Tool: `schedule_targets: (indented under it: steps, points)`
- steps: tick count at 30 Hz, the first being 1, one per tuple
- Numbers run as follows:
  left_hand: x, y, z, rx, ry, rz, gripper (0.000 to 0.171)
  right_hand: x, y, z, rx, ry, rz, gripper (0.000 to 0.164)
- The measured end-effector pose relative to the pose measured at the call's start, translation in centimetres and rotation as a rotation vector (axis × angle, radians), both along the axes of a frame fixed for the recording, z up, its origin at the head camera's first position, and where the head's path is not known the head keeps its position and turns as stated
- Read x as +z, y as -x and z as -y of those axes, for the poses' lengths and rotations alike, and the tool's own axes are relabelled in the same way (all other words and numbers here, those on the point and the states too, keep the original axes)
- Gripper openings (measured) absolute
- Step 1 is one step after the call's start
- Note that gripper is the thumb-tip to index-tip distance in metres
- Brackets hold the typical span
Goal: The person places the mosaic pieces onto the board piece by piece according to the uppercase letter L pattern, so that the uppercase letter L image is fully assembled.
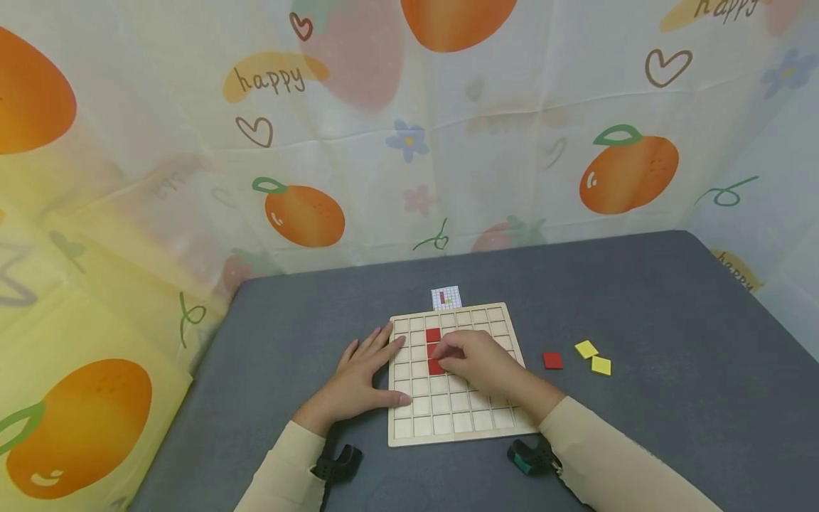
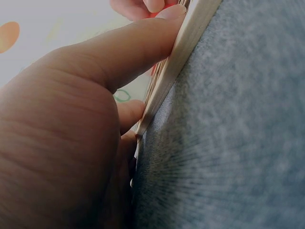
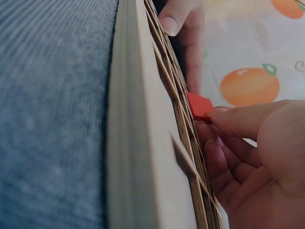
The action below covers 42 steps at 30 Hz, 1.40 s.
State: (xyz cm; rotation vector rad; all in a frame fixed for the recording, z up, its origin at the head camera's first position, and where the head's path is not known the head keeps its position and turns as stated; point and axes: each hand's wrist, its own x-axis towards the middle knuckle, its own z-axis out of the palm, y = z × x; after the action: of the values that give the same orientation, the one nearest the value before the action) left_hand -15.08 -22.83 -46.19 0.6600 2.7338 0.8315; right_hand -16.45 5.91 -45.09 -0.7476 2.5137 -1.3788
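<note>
A square wooden grid board (image 1: 441,425) lies on the table in the head view. My left hand (image 1: 358,380) rests along its left edge with fingers spread, the thumb on the board's face; the left wrist view shows that thumb (image 2: 138,50) over the rim. My right hand (image 1: 483,359) is over the middle of the board. Between its thumb and fingers it pinches a red square tile (image 3: 199,106), which looks tilted against the grid in the right wrist view. Two more red tiles, an upper one (image 1: 433,335) and one below it (image 1: 431,350), sit in the same column.
Right of the board, a loose red tile (image 1: 553,360) and two yellow tiles, one (image 1: 586,349) behind the other (image 1: 601,365), lie on the dark grey table (image 1: 672,320). A small printed pattern card (image 1: 446,298) lies at the board's far edge. A fruit-print cloth (image 1: 358,156) hangs behind.
</note>
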Motion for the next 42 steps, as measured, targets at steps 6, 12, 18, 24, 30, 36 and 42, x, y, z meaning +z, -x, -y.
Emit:
schedule_targets:
  steps: [6,12,18,24,30,36,42]
  points:
    - [0.1,-0.1,0.0,-0.001,0.0,0.007,0.108,-0.1,0.0,0.1,0.0,-0.036,-0.03,0.012]
    - [0.0,0.0,0.0,0.001,0.008,-0.001,0.107,-0.1,-0.2,-0.1,0.021,-0.087,-0.027,0.013]
    - [0.0,0.0,0.0,0.006,0.021,-0.002,0.108,0.0,-0.4,-0.3,0.042,-0.061,-0.023,0.014]
    - [-0.1,0.0,-0.1,0.01,0.024,0.0,0.108,0.3,-0.4,-0.8,0.049,0.053,0.068,0.034]
    - [0.1,-0.1,-0.1,0.01,0.006,0.003,0.109,0.8,-0.4,-2.1,0.067,0.207,0.19,0.045]
    - [0.0,-0.1,-0.1,0.01,0.002,0.008,0.109,2.1,-0.5,-4.2,0.087,0.281,0.219,0.055]
    - [0.0,-0.1,0.0,0.002,-0.008,0.007,0.109,2.5,-0.7,-7.4,0.063,0.32,0.193,0.058]
